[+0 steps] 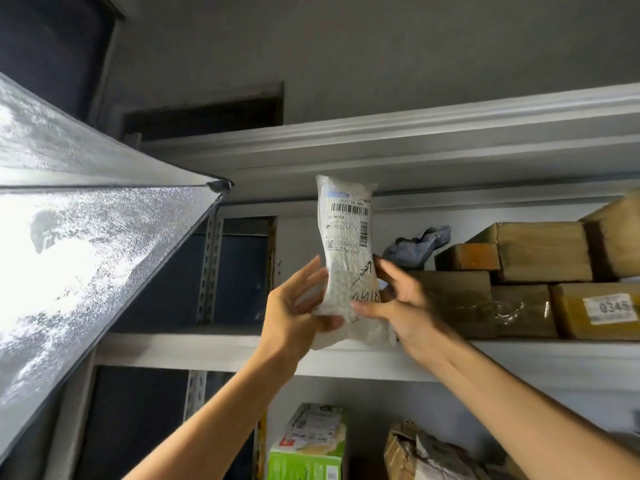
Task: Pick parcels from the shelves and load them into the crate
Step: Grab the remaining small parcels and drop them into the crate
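"0346" on white label (pixel 611 308), brown box (pixel 571 322). Bubble parcel (pixel 346 237) print unreadable.

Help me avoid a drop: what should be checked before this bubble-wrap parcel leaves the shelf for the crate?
1. Two-handed grip: ok. The left hand and right hand hold the lower half of the bubble-wrap parcel.
2. Clear of neighbours: ok. The brown boxes sit to its right, beyond the right hand.
3. Bottom off the shelf: cannot tell. The parcel's lower end overlaps the shelf edge.
4. Label visible: ok. The barcode label faces the camera.
5. Crate ready: cannot tell. No crate is in view.
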Action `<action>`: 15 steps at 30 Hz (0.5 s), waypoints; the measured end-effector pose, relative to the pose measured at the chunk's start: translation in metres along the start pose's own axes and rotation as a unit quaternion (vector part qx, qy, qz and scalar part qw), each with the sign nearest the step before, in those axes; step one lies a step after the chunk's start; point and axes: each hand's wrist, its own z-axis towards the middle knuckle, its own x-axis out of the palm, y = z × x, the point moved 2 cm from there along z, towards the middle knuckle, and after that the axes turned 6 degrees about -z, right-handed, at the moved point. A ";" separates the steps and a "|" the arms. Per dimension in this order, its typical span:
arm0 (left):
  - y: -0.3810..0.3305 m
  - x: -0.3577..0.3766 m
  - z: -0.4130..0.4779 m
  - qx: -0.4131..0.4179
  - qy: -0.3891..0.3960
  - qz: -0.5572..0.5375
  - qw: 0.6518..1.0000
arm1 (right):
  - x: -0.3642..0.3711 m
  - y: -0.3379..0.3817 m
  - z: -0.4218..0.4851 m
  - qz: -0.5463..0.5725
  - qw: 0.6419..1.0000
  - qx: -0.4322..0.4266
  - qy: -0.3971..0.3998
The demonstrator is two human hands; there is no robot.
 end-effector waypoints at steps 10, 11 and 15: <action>0.005 0.006 -0.007 0.010 0.121 -0.002 0.993 | -0.010 0.004 -0.013 -0.108 0.992 -0.062 -0.035; 0.005 0.006 -0.008 0.012 0.118 0.001 0.993 | -0.010 0.004 -0.013 -0.107 0.992 -0.063 -0.037; 0.004 0.006 -0.010 0.001 0.114 -0.012 0.993 | -0.011 0.001 -0.010 -0.082 0.995 -0.047 -0.013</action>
